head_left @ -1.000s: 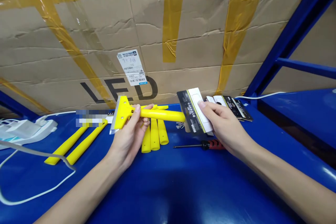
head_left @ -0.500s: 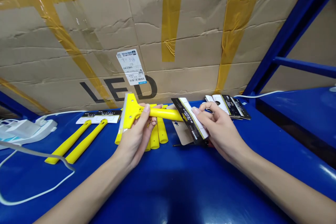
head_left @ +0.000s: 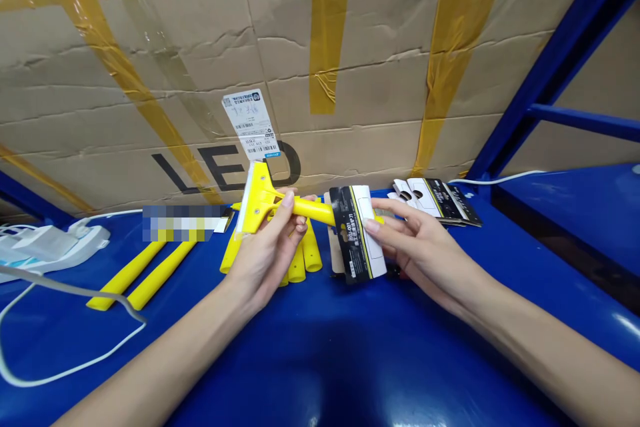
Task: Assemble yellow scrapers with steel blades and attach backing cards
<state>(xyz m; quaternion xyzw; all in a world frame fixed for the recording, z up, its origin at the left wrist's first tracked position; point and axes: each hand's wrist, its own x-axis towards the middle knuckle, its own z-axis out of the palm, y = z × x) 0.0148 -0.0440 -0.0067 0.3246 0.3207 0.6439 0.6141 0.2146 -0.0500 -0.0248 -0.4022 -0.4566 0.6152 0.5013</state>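
My left hand [head_left: 267, 253] is closed around the neck of a yellow scraper [head_left: 259, 190], whose wide blade end faces left and up. A black-and-white printed cardboard packaging card [head_left: 354, 237] sits across the scraper's handle, and a bit of yellow shows past its right edge. My right hand [head_left: 425, 240] pinches this card at its white side, thumb in front and the other fingers partly hidden behind. Below and behind my left hand lie several yellow scraper handles [head_left: 311, 250] on the blue surface, partly covered.
A stack of cards [head_left: 435, 200] lies at the back right. At left are two yellow handles [head_left: 133, 273] under a blurred card, plus a white power strip [head_left: 90, 243] with a looping cable [head_left: 70, 370]. A large cardboard box [head_left: 380, 80] stands behind; a blue rack post [head_left: 540, 73] rises at right.
The card has turned more upright and slid further along the handle to the right, so yellow now shows beyond it. The scraper has shifted slightly right and up.
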